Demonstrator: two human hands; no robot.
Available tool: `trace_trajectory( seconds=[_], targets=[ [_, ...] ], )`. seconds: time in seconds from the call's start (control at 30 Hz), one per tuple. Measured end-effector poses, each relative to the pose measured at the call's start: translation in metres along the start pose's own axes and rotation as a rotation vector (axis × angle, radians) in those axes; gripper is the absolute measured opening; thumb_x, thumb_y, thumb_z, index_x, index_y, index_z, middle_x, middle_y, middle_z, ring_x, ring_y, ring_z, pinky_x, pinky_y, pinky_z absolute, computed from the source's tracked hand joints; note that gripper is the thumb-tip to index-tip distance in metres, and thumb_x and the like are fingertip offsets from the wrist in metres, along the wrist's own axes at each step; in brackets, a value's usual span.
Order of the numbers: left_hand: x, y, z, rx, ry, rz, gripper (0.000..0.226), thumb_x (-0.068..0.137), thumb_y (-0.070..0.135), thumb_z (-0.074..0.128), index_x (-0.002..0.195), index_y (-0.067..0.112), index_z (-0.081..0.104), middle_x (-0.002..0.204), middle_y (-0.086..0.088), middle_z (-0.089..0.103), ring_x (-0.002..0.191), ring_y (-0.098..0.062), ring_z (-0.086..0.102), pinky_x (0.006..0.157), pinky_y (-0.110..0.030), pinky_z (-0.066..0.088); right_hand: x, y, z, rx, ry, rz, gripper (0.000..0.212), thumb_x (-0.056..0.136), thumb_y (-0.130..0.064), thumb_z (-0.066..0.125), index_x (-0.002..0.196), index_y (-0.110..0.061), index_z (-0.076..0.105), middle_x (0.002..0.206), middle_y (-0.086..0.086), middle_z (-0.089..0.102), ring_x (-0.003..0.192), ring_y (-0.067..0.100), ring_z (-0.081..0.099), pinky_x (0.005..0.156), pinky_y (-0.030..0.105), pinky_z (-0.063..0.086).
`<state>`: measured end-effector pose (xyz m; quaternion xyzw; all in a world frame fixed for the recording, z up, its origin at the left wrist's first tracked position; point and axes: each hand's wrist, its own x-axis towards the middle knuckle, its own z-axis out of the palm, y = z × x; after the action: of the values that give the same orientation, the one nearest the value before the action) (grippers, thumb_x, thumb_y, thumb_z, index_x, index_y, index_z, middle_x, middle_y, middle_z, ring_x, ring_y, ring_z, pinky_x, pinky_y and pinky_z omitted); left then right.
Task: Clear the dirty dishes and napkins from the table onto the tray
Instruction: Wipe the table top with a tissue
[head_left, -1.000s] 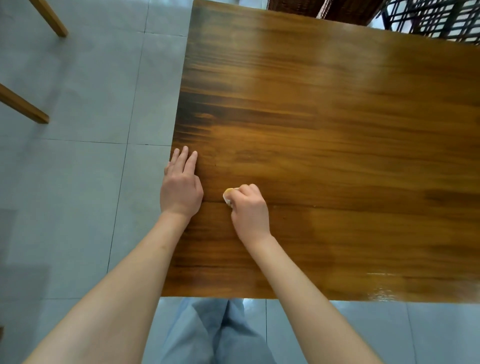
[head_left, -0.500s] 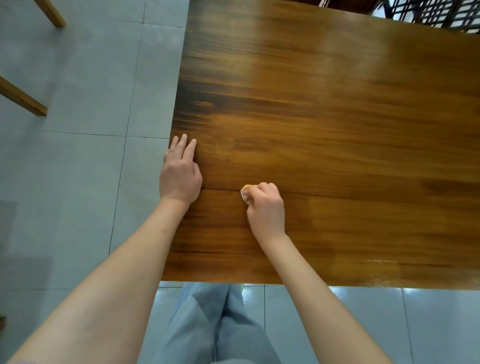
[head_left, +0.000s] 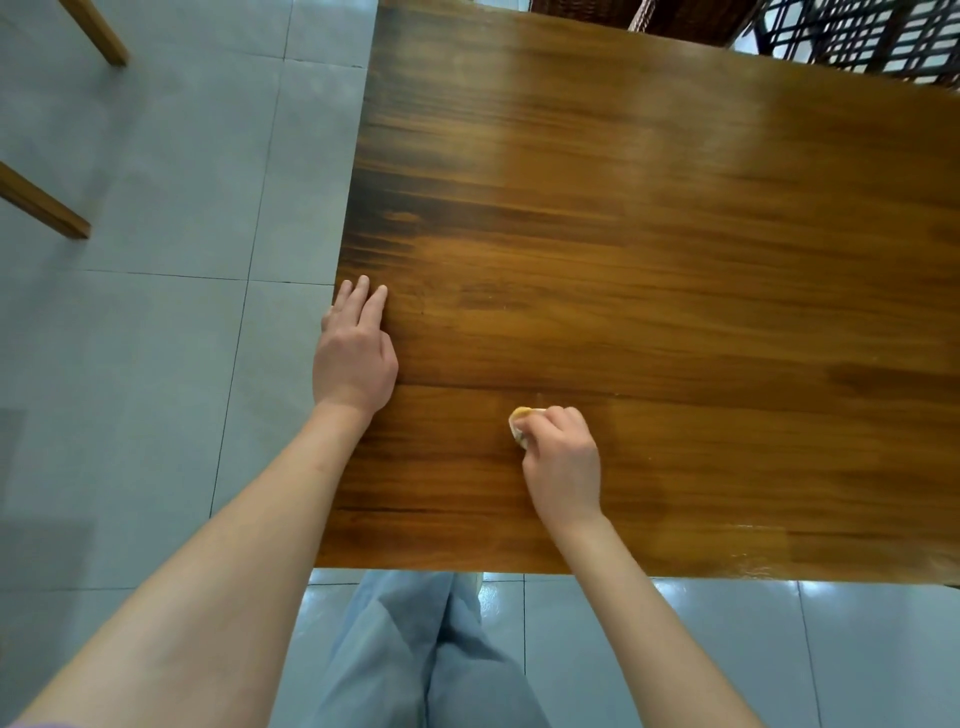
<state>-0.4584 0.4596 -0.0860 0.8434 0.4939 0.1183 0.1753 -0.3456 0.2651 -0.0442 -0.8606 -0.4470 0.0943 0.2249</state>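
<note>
Head view looks down on a glossy brown wooden table (head_left: 649, 234) that fills the centre and right of the frame. The left hand (head_left: 356, 358) rests flat at the table's left edge, just left of centre, its fingers (head_left: 371, 306) straight and pressed close together, pointing toward the top of the frame. The right hand (head_left: 561, 462) sits lower and right of it, near the table's bottom edge, with fingers curled into a fist round a small pale yellowish wad (head_left: 521, 423), perhaps a cloth or napkin, which peeks out at the hand's upper left and touches the tabletop. The two hands are apart. Grey floor tiles (head_left: 156, 364) cover the left of the frame, with two wooden legs (head_left: 47, 208) in the upper left. Dark wicker furniture (head_left: 857, 36) shows in the upper right. Light blue trousers (head_left: 415, 654) appear at the bottom centre.
</note>
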Motion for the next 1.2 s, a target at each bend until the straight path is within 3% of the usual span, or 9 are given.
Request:
trace_trajectory(
  seconds=[0.23, 0.4, 0.5, 0.63, 0.77, 0.87, 0.97, 1.07, 1.2],
  targets=[
    [0.002, 0.0, 0.0, -0.008, 0.009, -0.008, 0.043, 0.095, 0.013, 0.044, 0.138, 0.013, 0.045, 0.147, -0.008, 0.038, 0.138, -0.028, 0.029, 0.109, -0.04, 0.027, 0.039, 0.014, 0.003, -0.021, 0.18, 0.405, 0.019, 0.087, 0.004, 0.055, 0.093, -0.002, 0.072, 0.086, 0.012, 0.068, 0.086, 0.027, 0.058, 0.066, 0.024, 0.039],
    [0.001, 0.0, -0.001, -0.017, 0.008, -0.011, 0.044, 0.095, 0.012, 0.044, 0.138, 0.013, 0.045, 0.147, -0.008, 0.038, 0.139, -0.028, 0.029, 0.11, -0.041, 0.026, 0.015, -0.021, 0.018, 0.014, 0.095, 0.094, 0.017, 0.071, 0.015, 0.066, 0.075, -0.001, 0.072, 0.067, 0.011, 0.065, 0.065, 0.028, 0.058, 0.054, 0.024, 0.043],
    [0.0, 0.001, -0.001, -0.019, 0.008, -0.01, 0.044, 0.095, 0.012, 0.045, 0.138, 0.013, 0.045, 0.147, -0.008, 0.038, 0.138, -0.028, 0.029, 0.109, -0.042, 0.028, -0.003, -0.005, 0.008, 0.013, 0.064, -0.009, 0.016, 0.068, 0.015, 0.07, 0.073, -0.001, 0.071, 0.066, 0.009, 0.064, 0.063, 0.025, 0.058, 0.052, 0.022, 0.045],
    [0.001, 0.002, -0.001, -0.012, 0.005, -0.014, 0.044, 0.095, 0.012, 0.045, 0.138, 0.013, 0.045, 0.147, -0.008, 0.037, 0.138, -0.028, 0.029, 0.109, -0.041, 0.027, 0.012, 0.029, -0.008, -0.04, 0.155, 0.212, 0.013, 0.075, 0.011, 0.066, 0.08, 0.0, 0.072, 0.074, 0.013, 0.067, 0.071, 0.03, 0.06, 0.058, 0.029, 0.046],
    [0.002, 0.003, -0.001, -0.017, 0.011, -0.018, 0.043, 0.095, 0.013, 0.045, 0.138, 0.013, 0.045, 0.147, -0.008, 0.038, 0.138, -0.028, 0.03, 0.109, -0.041, 0.029, 0.046, 0.027, -0.001, -0.013, 0.233, 0.454, 0.019, 0.088, 0.002, 0.056, 0.096, -0.002, 0.072, 0.09, 0.013, 0.069, 0.09, 0.027, 0.059, 0.069, 0.025, 0.041],
    [0.002, 0.002, -0.001, -0.022, 0.01, -0.024, 0.043, 0.095, 0.013, 0.045, 0.138, 0.014, 0.045, 0.147, -0.008, 0.038, 0.138, -0.027, 0.029, 0.109, -0.042, 0.029, 0.047, -0.002, 0.013, 0.011, 0.199, 0.334, 0.015, 0.081, 0.008, 0.061, 0.086, 0.0, 0.073, 0.08, 0.013, 0.069, 0.079, 0.029, 0.06, 0.061, 0.028, 0.046],
    [0.002, 0.002, -0.002, -0.026, 0.006, -0.026, 0.044, 0.095, 0.013, 0.045, 0.138, 0.014, 0.045, 0.147, -0.008, 0.038, 0.138, -0.027, 0.029, 0.109, -0.042, 0.029, 0.027, -0.029, 0.023, 0.042, 0.138, 0.184, 0.011, 0.074, 0.008, 0.071, 0.079, -0.001, 0.073, 0.07, 0.01, 0.067, 0.068, 0.024, 0.061, 0.056, 0.022, 0.045],
    [0.002, 0.002, -0.002, -0.023, -0.001, -0.025, 0.044, 0.095, 0.012, 0.045, 0.138, 0.014, 0.044, 0.148, -0.008, 0.037, 0.139, -0.027, 0.028, 0.109, -0.042, 0.028, 0.02, -0.034, 0.025, 0.074, 0.054, 0.099, 0.013, 0.074, 0.008, 0.069, 0.082, -0.001, 0.074, 0.074, 0.011, 0.069, 0.072, 0.024, 0.062, 0.06, 0.021, 0.045],
    [0.001, 0.005, -0.004, -0.009, -0.025, -0.023, 0.045, 0.095, 0.011, 0.043, 0.14, 0.013, 0.042, 0.149, -0.009, 0.035, 0.14, -0.028, 0.025, 0.111, -0.041, 0.025, 0.016, -0.024, 0.014, 0.112, -0.045, 0.137, 0.019, 0.083, 0.005, 0.061, 0.094, -0.003, 0.073, 0.088, 0.01, 0.069, 0.087, 0.022, 0.06, 0.07, 0.02, 0.04]
  ],
)
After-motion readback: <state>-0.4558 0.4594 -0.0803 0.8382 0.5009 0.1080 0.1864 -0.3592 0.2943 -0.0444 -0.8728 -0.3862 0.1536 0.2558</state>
